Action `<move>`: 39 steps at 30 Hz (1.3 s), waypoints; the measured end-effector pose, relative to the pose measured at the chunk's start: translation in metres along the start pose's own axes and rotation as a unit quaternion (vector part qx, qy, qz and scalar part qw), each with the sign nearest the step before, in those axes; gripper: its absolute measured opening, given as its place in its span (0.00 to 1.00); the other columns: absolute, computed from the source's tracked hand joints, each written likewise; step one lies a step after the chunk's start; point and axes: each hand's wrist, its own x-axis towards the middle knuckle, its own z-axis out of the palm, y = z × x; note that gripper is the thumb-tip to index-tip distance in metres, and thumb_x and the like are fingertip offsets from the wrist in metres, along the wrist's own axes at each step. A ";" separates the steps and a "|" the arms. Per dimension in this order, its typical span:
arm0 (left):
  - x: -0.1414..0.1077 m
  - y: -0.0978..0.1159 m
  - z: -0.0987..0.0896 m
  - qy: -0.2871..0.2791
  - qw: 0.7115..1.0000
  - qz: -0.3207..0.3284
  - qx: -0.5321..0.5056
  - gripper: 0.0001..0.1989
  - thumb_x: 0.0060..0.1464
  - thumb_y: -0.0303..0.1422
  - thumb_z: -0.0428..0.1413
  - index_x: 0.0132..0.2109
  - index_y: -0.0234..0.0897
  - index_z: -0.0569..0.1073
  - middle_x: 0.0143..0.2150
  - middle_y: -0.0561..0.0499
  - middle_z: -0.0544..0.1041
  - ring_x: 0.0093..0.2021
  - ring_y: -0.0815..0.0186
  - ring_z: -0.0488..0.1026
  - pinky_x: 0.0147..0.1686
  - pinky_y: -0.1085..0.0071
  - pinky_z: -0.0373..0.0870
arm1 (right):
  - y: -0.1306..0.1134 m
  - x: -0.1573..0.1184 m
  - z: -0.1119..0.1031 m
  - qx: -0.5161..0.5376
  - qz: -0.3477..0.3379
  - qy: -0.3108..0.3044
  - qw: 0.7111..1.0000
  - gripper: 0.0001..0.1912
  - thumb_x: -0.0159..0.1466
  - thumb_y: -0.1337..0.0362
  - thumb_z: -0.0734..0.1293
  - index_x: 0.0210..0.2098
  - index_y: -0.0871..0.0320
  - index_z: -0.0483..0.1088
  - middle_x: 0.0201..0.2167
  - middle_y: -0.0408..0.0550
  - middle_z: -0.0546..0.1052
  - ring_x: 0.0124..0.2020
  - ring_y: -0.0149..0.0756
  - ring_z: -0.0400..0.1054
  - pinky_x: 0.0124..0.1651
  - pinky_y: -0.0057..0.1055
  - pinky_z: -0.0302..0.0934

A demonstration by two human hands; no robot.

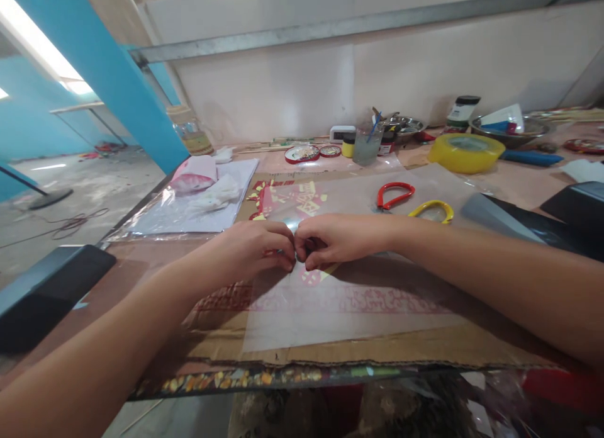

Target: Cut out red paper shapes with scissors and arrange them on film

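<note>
Cardboard (377,351) under translucent sheet (292,328); left hand (255,246) beside right hand (337,233), fingers (279,241) curled.

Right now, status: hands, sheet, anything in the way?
Left hand and right hand close together over translucent sheet, grip unclear. Sheet overlies cardboard. Red handle, yellow handle beyond right forearm.

2 metal bowls (531,136) — 1 blue pillar (111,79)

Left hand (264,246) and right hand (330,238), one pair: are showing bare, slim-fingered. Left forearm (151,315) and right forearm (462,257), one pair: are appearing bare and smooth, widening away from the hands. Dark, mottled cloth (410,409), possibly legwear: is showing blurred below
</note>
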 end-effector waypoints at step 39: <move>0.000 -0.002 0.002 0.004 1.000 -0.015 0.007 0.05 0.59 0.33 0.60 0.41 0.43 0.81 0.45 0.54 0.79 0.41 0.68 0.77 0.40 0.75 0.66 | 0.004 0.000 0.001 0.027 0.000 0.006 1.000 0.05 0.63 0.65 0.69 0.37 0.58 0.69 0.31 0.41 0.72 0.31 0.31 0.64 0.31 0.25 0.56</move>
